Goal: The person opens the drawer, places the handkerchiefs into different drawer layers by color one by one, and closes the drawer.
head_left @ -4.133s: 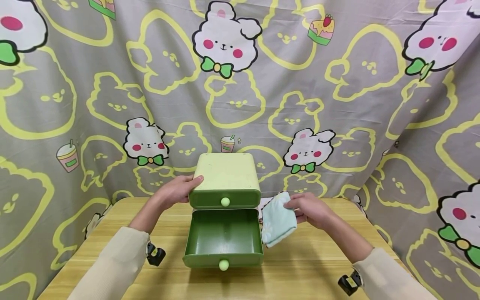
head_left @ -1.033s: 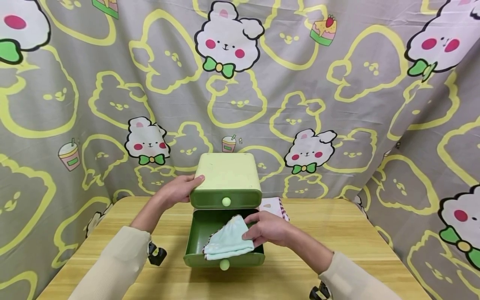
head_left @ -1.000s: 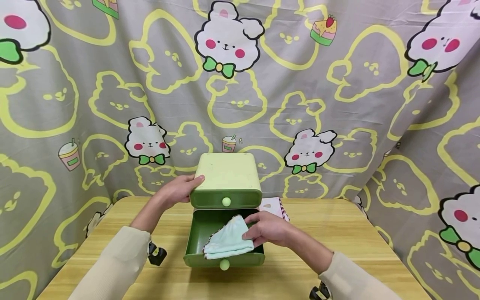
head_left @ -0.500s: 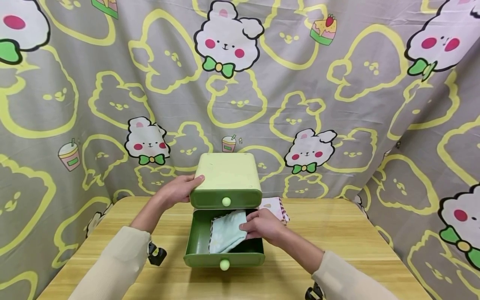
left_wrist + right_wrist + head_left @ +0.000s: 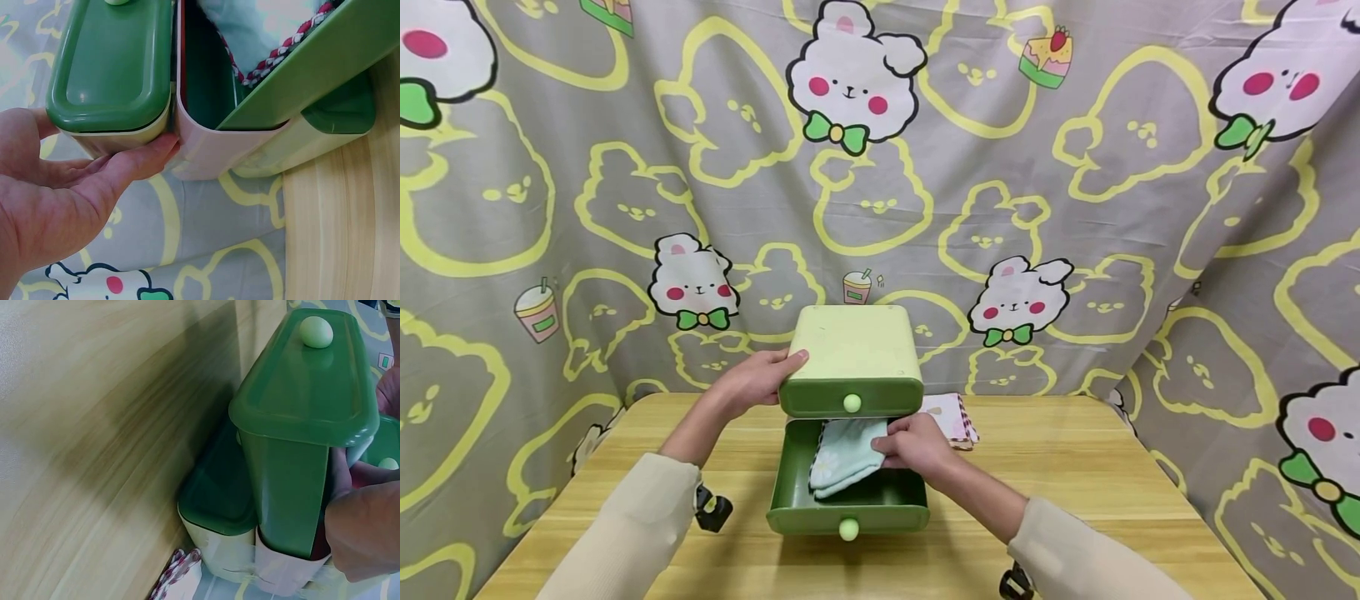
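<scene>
Left hand: side of the pale yellow top unit gripped, thumb laid over its upper edge, fingers set against the side wall. Directly to the right of this hand, the green upper drawer front is seen flush in its unit.

Right hand: light blue cloth pinched between thumb and fingers, hand narrowed on its right edge. Cloth is held folded, to the left of the right hand, inside the extended green drawer; red-and-white braided trim is shown in the left wrist view. Whether the drawer floor is touched cannot be told.

Pale round knob is noted below and left of the right hand. Beneath the extended drawer, a lower unit is visible from the right wrist. A white-and-pink cloth with checked edging is placed just beyond the right hand, on the wooden table.
</scene>
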